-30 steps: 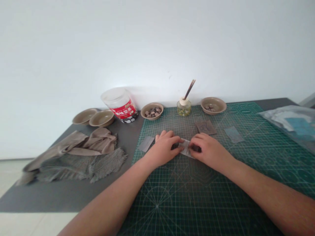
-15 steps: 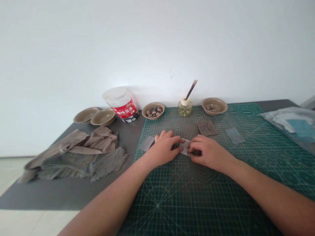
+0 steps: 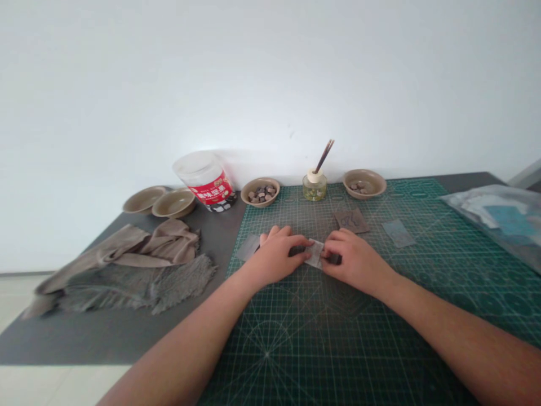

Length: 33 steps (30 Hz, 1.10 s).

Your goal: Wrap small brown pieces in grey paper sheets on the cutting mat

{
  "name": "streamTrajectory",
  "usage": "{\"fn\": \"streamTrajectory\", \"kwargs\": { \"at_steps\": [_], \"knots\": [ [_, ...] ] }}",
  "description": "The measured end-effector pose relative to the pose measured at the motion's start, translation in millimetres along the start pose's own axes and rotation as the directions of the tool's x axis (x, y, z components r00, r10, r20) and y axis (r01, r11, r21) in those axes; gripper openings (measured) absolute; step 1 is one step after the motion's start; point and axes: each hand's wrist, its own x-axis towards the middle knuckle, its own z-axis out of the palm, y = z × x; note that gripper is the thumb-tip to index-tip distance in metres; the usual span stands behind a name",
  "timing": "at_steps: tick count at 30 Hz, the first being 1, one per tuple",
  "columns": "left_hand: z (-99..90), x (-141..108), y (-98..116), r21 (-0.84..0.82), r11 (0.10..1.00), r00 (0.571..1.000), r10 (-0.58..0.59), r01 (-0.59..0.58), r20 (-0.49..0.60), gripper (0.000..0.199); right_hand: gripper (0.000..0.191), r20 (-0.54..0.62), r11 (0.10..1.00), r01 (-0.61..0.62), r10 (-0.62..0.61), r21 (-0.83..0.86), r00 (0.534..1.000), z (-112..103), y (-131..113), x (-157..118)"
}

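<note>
Between my two hands lies a small translucent plastic piece [image 3: 314, 255], perhaps a little bag, low over the green cutting mat [image 3: 296, 338]. My left hand [image 3: 276, 254] pinches its left edge with thumb and forefinger. The right edge is gripped by the closed fingertips of my right hand [image 3: 355, 259]. Partly beneath my left hand rests another clear plastic piece [image 3: 246, 248], with something dark beside it that I cannot make out. Beyond my right hand is a brown sandpaper-like square [image 3: 354, 220] marked "320". A further clear plastic piece [image 3: 398, 233] lies to its right.
Along the wall stand two tan bowls [image 3: 174, 204], a red-labelled clear jar [image 3: 211, 186], a bowl of small stones [image 3: 261, 192], a reed diffuser [image 3: 315, 186] and another bowl [image 3: 364, 184]. Crumpled grey-brown cloths [image 3: 139, 270] lie left; a plastic bag [image 3: 502, 217] lies right.
The whole view has shifted slightly, so the things on the table appear a little further left. Both hands keep their grip on the plastic piece, and slightly more of it shows between them.
</note>
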Motion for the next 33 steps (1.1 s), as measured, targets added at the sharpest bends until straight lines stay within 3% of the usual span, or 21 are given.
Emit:
{"fn": "streamTrajectory", "kwargs": {
  "at_steps": [6,10,14,23,30,33],
  "knots": [
    [-2.0,-2,1,0.034,0.999,1.0,0.015,-0.016,0.009,0.031,0.011,-0.014,0.999,-0.028,0.028,-0.036,1.0,-2,1,2],
    [-1.8,-1,1,0.042,0.999,0.999,0.033,-0.034,0.003,0.031,0.009,0.049,0.999,0.032,-0.033,0.006,0.998,-1,1,2],
    [-2.5,-1,1,0.037,0.999,0.999,0.034,-0.035,0.01,0.032,0.011,0.008,0.999,-0.03,0.03,-0.046,1.0,-3,0,-1],
    [-1.5,-1,0,0.031,0.999,0.999,0.039,-0.039,0.009,0.032,0.009,0.034,1.0,-0.013,0.012,0.005,0.999,2,-5,-3],
    [-3.2,-1,0,0.034,0.999,0.999,0.042,-0.043,0.016,0.031,0.011,0.125,0.997,0.06,-0.066,0.057,0.99,-6,5,-1],
    [-3.0,-1,0,0.03,0.999,0.999,0.045,-0.045,0.018,0.031,0.009,0.096,0.998,0.038,-0.043,0.054,0.994,-10,9,1]
  ]
}}
